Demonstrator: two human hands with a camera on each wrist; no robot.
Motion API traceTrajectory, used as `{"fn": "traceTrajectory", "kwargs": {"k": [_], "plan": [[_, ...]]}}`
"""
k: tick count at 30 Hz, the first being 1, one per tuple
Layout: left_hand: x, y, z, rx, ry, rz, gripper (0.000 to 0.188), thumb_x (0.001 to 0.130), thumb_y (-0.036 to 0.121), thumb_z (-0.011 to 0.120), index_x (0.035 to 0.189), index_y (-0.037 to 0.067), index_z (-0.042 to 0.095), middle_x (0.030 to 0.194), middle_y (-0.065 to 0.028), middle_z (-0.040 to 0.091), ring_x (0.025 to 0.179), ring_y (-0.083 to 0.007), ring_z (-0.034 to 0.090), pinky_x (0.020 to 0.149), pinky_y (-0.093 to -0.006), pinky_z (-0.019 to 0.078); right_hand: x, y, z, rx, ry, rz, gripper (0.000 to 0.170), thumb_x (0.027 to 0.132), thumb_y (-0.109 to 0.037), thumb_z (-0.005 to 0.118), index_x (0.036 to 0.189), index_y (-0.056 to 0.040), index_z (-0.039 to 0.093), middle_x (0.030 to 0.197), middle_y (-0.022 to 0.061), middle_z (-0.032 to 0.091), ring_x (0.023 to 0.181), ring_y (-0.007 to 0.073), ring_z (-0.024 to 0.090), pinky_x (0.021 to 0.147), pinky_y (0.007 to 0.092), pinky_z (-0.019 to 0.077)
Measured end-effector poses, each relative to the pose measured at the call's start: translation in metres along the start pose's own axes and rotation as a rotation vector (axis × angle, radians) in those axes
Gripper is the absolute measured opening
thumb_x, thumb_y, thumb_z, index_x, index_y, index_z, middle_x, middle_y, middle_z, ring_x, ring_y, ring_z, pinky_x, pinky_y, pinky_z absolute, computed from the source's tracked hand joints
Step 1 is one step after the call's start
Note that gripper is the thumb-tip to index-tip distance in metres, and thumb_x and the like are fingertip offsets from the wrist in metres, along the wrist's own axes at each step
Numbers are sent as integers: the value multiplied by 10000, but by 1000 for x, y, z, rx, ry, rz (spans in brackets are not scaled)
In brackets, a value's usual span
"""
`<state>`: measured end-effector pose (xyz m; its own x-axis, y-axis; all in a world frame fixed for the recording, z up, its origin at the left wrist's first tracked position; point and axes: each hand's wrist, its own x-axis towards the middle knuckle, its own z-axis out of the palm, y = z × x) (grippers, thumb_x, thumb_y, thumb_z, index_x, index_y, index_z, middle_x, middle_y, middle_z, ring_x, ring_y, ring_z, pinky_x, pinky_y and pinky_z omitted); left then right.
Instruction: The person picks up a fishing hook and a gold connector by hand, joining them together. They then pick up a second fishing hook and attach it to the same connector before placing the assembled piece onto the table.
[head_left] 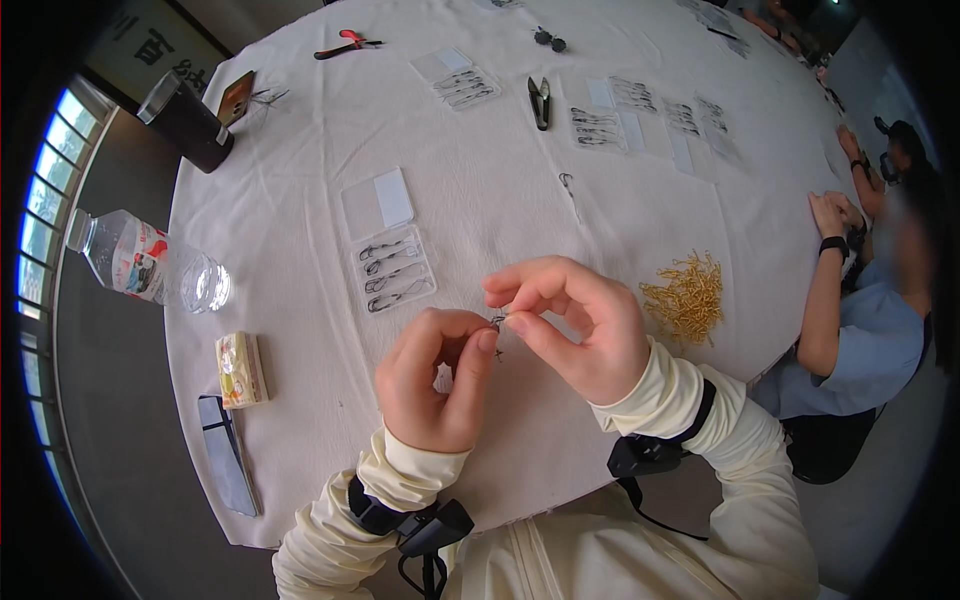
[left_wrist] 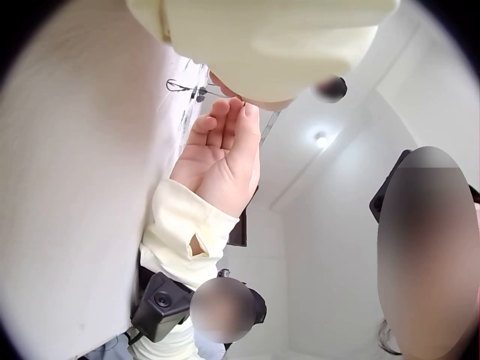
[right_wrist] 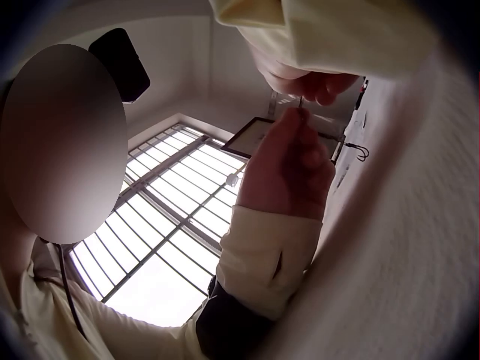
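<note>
Hook: held up between the two hands, above the cloth (head_left: pixel 300 360); its dark body (left_wrist: pixel 200 94) hangs beyond the fingertips.
Left hand (head_left: pixel 435 385): thumb and forefinger pinch a thin part of the hook; firmness cannot be told.
Right hand (head_left: pixel 588 325): thumb and forefinger appear to pinch the hook's fine end; which part exactly is hidden.
Near box (head_left: pixel 402 301): at 10 o'clock from the hands, lid back, four dark looped hooks laid side by side.
Other boxes: one (head_left: pixel 440 64) towards 12 o'clock and a group (head_left: pixel 632 130) at 1 o'clock, each with hooks inside.
Loose hook (head_left: pixel 567 182): on the cloth at 1 o'clock, outside any box.
Gold pieces (head_left: pixel 685 300): heaped at 3 o'clock, a large stock, neither hand touching them.
Snips (head_left: pixel 542 120): at 12 o'clock, lying unused.
Progress: judged part-way; boxed hooks look ready, while the held hook appears unfinished and the loose one unattended.
</note>
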<state>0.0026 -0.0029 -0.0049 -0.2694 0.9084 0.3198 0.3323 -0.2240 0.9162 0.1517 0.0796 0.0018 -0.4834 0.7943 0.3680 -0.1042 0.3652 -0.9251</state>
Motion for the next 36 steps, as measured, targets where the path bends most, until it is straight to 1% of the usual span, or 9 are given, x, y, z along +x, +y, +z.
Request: {"fn": "traceTrajectory", "kwargs": {"k": [2,4,8,13,17,25,27,32,36], "plan": [[0,5,-1,-158,-25,-165,65,933,31,619,942,-30,599,808,-52,645,677,-82,587,632,-214,475,0,-4,1,104,14,28,36,872,12,651,895,5,624,892,72,708,822,127,692,753,259,564],[0,6,-1,-167,-30,-177,72,939,35,611,955,-34,596,824,-58,650,704,-84,595,656,-212,480,-1,-8,-1,78,-26,113,36,877,23,643,911,12,637,916,77,717,847,141,704,781,271,574],[0,8,-2,-179,-37,-227,79,946,40,604,965,-36,595,842,-60,657,738,-86,606,677,-215,486,-1,-4,-2,-21,2,50,59,872,17,656,931,10,653,902,75,723,807,146,712,745,265,575],[0,4,0,-184,-14,-177,71,940,36,612,957,-32,597,827,-62,654,710,-88,599,657,-217,481,2,-4,-5,-325,-15,-233,111,827,23,705,927,-5,666,850,74,721,746,176,717,663,263,573],[1,4,-1,-61,-5,-120,39,922,19,623,927,-17,606,800,-67,642,659,-105,575,627,-230,469,4,-4,-5,-375,-9,-309,138,800,24,727,917,-14,663,839,85,714,726,202,712,629,276,567],[0,4,1,-96,27,-83,26,918,3,620,916,-20,608,789,-74,630,640,-120,573,606,-240,466,5,-4,-6,-434,-13,-449,175,760,25,754,887,-33,648,806,75,694,657,213,670,573,297,536],[0,4,1,-114,30,-100,25,918,2,620,916,-20,609,790,-75,629,640,-122,575,605,-242,467,5,-4,-6,-440,-15,-448,175,758,24,755,881,-35,645,804,75,693,658,215,671,570,293,534],[2,8,-3,36,-1,1,13,896,-16,635,905,-11,626,780,-83,620,634,-147,589,602,-247,471,3,-8,-8,-459,-36,-389,161,756,10,769,861,-33,654,776,69,690,641,201,671,564,277,529],[4,9,-6,73,-22,36,22,887,-23,640,900,-7,633,777,-85,618,632,-158,593,597,-250,472,0,-10,-10,-329,-76,-134,122,791,-32,773,866,-10,679,761,53,700,630,128,668,578,246,531]]}}
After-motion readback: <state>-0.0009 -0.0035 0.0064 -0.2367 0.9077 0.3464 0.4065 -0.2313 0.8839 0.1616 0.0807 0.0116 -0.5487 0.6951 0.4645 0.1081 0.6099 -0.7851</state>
